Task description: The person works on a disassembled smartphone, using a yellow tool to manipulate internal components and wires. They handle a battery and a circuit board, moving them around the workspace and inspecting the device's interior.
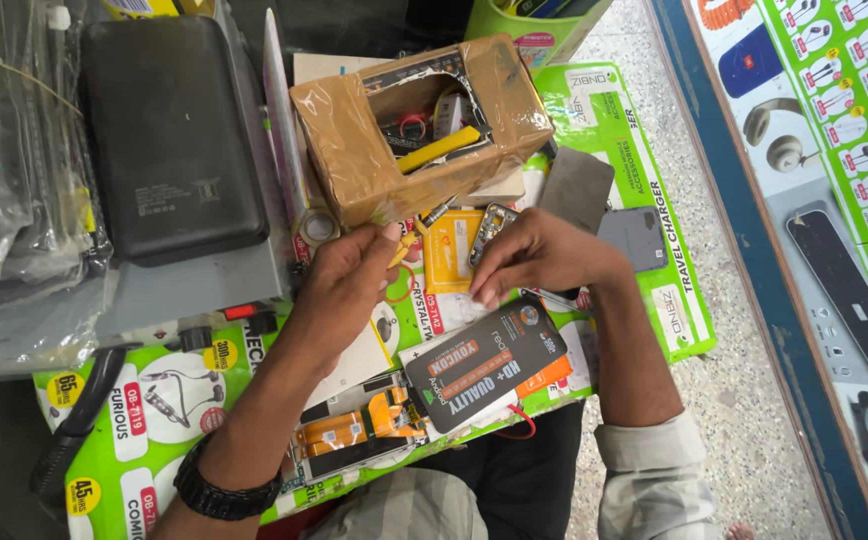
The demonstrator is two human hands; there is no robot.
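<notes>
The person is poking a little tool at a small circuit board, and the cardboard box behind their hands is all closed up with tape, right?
Not quite. The cardboard box is taped, but its top has a hole cut open, with a yellow-handled tool inside; the head view shows it. The left hand does hold a little tool toward the small circuit board under the right hand.

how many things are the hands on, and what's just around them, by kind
yellow-handled screwdriver, in left hand: 1
small circuit board, under right hand: 1
taped cardboard box: 1
dark flat packet: 1
black power bank: 1
grey flat plates: 2
total: 7
</notes>
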